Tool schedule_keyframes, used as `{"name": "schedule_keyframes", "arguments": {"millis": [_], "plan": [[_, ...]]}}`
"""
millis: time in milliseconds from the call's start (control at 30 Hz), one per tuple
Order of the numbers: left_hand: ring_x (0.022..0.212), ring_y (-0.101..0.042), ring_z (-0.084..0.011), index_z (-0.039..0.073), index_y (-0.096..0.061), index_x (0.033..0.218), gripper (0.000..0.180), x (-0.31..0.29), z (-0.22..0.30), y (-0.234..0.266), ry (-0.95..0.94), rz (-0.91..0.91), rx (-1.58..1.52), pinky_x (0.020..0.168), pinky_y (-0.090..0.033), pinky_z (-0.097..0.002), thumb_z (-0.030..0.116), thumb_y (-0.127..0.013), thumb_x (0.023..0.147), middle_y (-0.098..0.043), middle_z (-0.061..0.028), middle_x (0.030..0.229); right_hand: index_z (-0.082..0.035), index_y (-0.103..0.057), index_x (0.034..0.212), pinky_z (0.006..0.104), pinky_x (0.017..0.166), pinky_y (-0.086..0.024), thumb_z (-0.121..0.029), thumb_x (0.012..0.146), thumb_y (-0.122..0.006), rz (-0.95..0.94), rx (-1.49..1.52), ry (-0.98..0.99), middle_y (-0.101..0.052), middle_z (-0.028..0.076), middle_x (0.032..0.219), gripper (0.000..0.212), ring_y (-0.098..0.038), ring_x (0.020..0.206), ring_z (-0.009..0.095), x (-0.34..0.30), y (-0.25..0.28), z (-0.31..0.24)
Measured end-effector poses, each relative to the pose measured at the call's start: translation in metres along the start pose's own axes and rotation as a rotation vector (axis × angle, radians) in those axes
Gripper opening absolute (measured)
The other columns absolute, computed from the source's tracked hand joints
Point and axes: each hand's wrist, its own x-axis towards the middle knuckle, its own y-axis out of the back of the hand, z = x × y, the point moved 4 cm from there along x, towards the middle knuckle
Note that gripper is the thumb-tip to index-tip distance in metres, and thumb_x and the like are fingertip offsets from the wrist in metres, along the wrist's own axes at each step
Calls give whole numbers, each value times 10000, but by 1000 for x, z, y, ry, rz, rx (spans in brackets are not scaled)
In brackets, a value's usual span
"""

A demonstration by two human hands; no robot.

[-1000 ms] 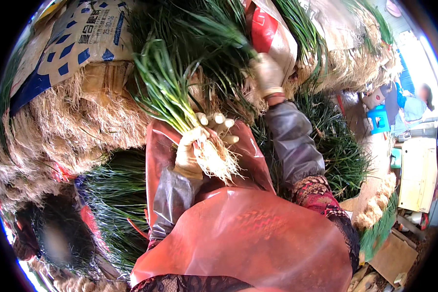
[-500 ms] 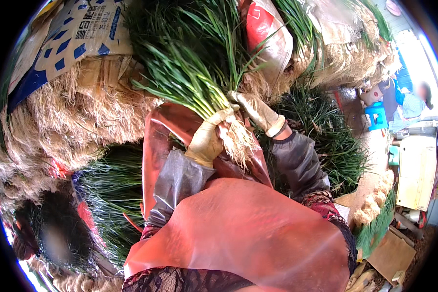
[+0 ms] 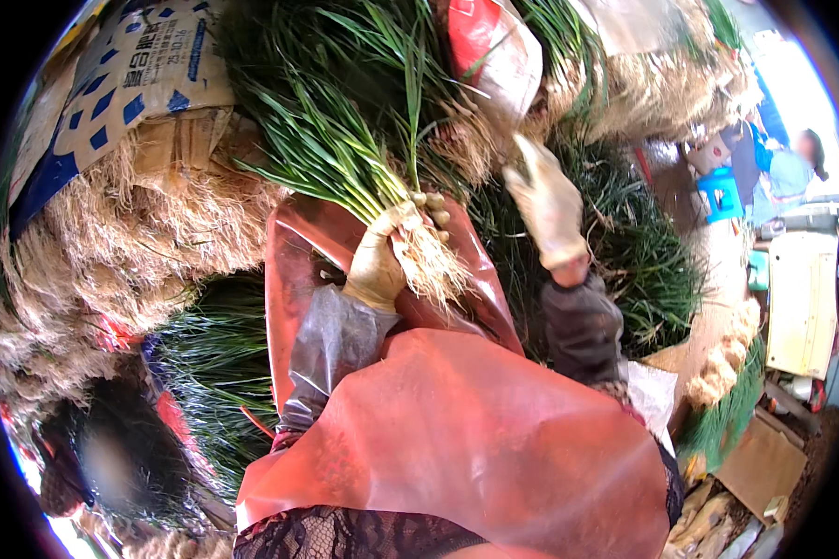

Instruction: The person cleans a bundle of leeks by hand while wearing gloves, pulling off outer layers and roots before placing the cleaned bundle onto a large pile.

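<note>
Gloved in pale yellow, my left hand [image 3: 382,256] is wrapped round the stems of a bunch of green onions [image 3: 429,256]. The white roots hang down over the red apron, and the long green leaves spread toward the upper left. My right hand [image 3: 548,205], in a matching glove, is lifted clear of the bunch to its right. It is somewhat blurred, with thumb and fingers apart and nothing seen in them. Just beyond it lie loose green onions [image 3: 466,140] with roots facing me.
Stacked root bundles [image 3: 149,224] rise at the left under a printed sack [image 3: 140,70]. More bundles [image 3: 662,107] line the back right. Dark green leaves [image 3: 643,252] heap at the right. A blue stool [image 3: 720,194] and another person [image 3: 788,182] are at the far right.
My right hand has left the bunch and moved right and slightly up, its fingers now apart. My left hand, still holding the bunch, has shifted slightly left.
</note>
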Motion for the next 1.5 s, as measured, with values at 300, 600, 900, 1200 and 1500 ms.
{"name": "schedule_keyframes", "arguments": {"millis": [300,600,900,1200,1500], "plan": [[872,-628,-224,15,-573,1075,289,-3,4,-13,-11,20,75,745,-547,-351,208,-585,859,-630,-119,993,-82,-623,1011,406,572,-481,-183,875,-533,250,320,510,-583,82,717,192,-602,641,286,40,-59,-68],[846,-534,-216,45,-552,1023,226,-12,9,-22,15,-173,-224,625,-516,-271,232,-527,899,-538,-138,1013,-46,-450,1344,179,475,-318,-236,944,-516,-650,1450,-33,-445,-59,630,448,-397,526,25,50,-57,-51],[793,-551,-232,32,-533,961,233,-19,18,-21,-10,-77,-177,544,-529,-274,257,-521,899,-553,-150,975,24,-605,1047,195,441,-292,-264,934,-519,-853,1783,-152,-392,-69,524,321,-334,418,47,30,-66,-99],[824,-584,-234,57,-519,988,223,-21,20,-23,-8,-188,-183,605,-536,-284,262,-524,901,-556,-131,1000,23,-604,1054,195,451,-354,-287,938,-520,-1024,2130,-432,-457,-69,621,341,-375,468,50,25,-73,-111],[800,-576,-229,74,-515,967,198,-18,26,-16,-63,-155,-91,597,-528,-290,263,-521,907,-545,-111,950,-32,-646,838,288,550,-469,-180,885,-614,40,1010,95,-631,57,670,159,-601,613,156,34,-54,-105]]}}
